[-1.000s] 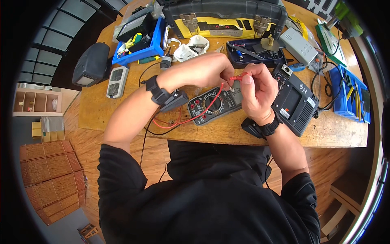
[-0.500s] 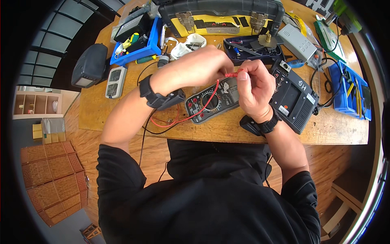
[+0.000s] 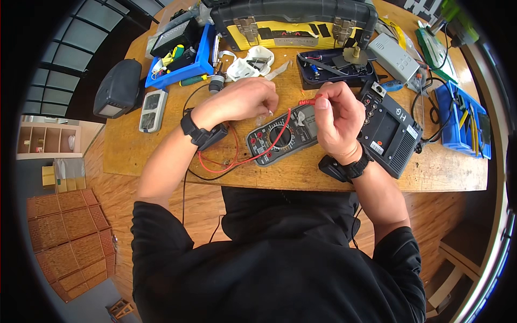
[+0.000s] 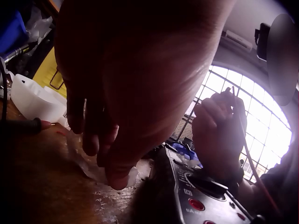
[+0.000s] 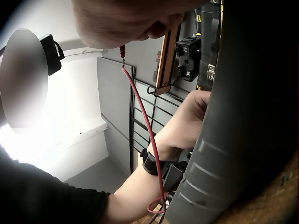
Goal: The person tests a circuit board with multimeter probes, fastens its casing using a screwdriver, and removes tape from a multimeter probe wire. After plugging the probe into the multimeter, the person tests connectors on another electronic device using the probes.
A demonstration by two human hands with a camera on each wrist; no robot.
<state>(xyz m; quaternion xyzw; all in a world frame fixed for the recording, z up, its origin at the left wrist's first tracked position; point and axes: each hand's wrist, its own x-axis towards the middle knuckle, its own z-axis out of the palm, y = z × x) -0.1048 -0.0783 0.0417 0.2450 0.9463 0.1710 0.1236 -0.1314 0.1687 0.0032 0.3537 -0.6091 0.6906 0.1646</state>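
The wooden tabletop (image 3: 132,153) carries everything in reach. At its far side stands the black and yellow toolbox (image 3: 293,33), the biggest thing on it. Next in size is the black device marked HQ (image 3: 397,137), lying just beside the right wrist, with a run of connectors along one edge. A blue bin (image 3: 195,70) of tools stands at the far left, and a second blue bin (image 3: 451,129) at the far right. The dark tray (image 3: 311,83), full of loose parts, sits in front of the toolbox.

The multimeter (image 3: 267,144) lies face up between the forearms, its dial and sockets showing. The right hand (image 3: 342,121) is closed round the red probe, held between thumb and fingers above the display end of the meter. The left hand (image 3: 242,101) is over the tabletop beside the meter, fingers bent inward; its fingertips are at a bit of clear plastic (image 4: 91,170), though the dim wrist view leaves me unable to tell whether they grip it.

Smaller again is the white shell (image 3: 245,69), open near the toolbox. The red lead (image 3: 284,129) crosses the meter and loops on the tabletop. Slimmest is the red probe (image 3: 307,101), its ribbed end pointing toward the left hand.
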